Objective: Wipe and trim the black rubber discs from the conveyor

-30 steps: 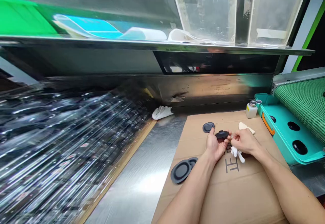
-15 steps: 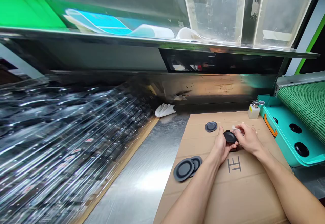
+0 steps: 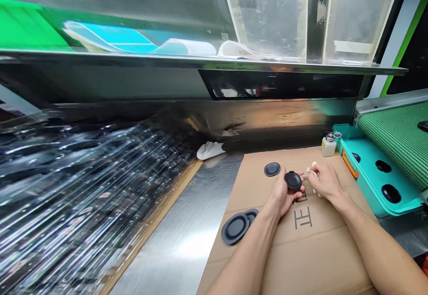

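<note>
My left hand [image 3: 281, 194] is closed around a small round black cap [image 3: 293, 180], its flat face turned up. Just to the right, my right hand [image 3: 326, 180] pinches a crumpled white cloth [image 3: 313, 173], held a little apart from the cap. Both hands are over a cardboard sheet [image 3: 301, 259] with dark marks drawn on it. Beyond my left hand lies a dark grey round disc [image 3: 272, 169]. Closer to me, left of my forearm, another grey disc [image 3: 235, 228] partly overlaps a similar one [image 3: 252, 215].
A white pump bottle [image 3: 328, 145] stands at the cardboard's far right corner. Beside it, a teal bin [image 3: 371, 192] holds several black round parts, below a green conveyor belt [image 3: 394, 125]. Stacked clear plastic trays [image 3: 100, 197] fill the left. A white glove [image 3: 210, 150] lies at the back.
My right hand with the cloth has drawn away from the cap, which now tilts more toward me. The view has shifted right, and a black part now shows on the belt.
</note>
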`<state>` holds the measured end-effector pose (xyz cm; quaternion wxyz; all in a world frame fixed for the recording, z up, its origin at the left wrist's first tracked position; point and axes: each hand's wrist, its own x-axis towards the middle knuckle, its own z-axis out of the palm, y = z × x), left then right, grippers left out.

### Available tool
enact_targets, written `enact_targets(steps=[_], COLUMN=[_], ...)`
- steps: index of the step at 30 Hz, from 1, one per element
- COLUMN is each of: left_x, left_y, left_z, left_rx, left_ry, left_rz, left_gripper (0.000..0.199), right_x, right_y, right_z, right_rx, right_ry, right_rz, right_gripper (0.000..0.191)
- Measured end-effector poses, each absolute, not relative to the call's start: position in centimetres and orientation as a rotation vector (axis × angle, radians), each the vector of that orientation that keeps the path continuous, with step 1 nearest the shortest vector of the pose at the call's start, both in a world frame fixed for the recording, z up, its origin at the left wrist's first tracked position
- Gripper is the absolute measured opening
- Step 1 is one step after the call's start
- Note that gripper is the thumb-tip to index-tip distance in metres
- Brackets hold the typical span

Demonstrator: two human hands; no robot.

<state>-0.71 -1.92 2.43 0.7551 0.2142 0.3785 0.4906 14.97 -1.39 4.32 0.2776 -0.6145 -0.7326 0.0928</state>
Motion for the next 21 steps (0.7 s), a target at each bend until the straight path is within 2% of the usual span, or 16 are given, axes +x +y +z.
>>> enact_targets(steps=[5,8,10,14,17,21], left_x=[-1.3,-0.8,-0.3,-0.1,-0.2,-0.3], left_y=[-1.7,-1.7,-1.8,-2.0,-2.2,-2.4], left_z=[2.7,2.1,1.5,0.5,0.4,0.7], left_rx=[0.385,0.549,0.795,1.512,1.834,1.841], left_ry=[0.669,0.757,0.927,1.245,1.307,1.308], left_rz=[1.07,1.159,1.296,1.531,1.548,1.496], left_gripper=[0.044,0.042,0.049,0.079,0.084,0.088], right_x=[14.8,14.7,14.7,15.0,15.1,15.1], right_y=[-1.6,-1.6,-1.5,-1.4,-1.4,-1.4], right_z=[4.5,4.4,4.3,4.1,4.0,3.8], right_rx=[-1.782,-1.839,-1.876,-1.952,-1.968,-1.946], right_ry=[-1.964,-1.989,-2.012,-2.071,-2.098,-2.111], right_rz=[0.32,0.264,0.244,0.23,0.198,0.177], right_gripper=[0.015,0.015,0.016,0.017,0.016,0.015])
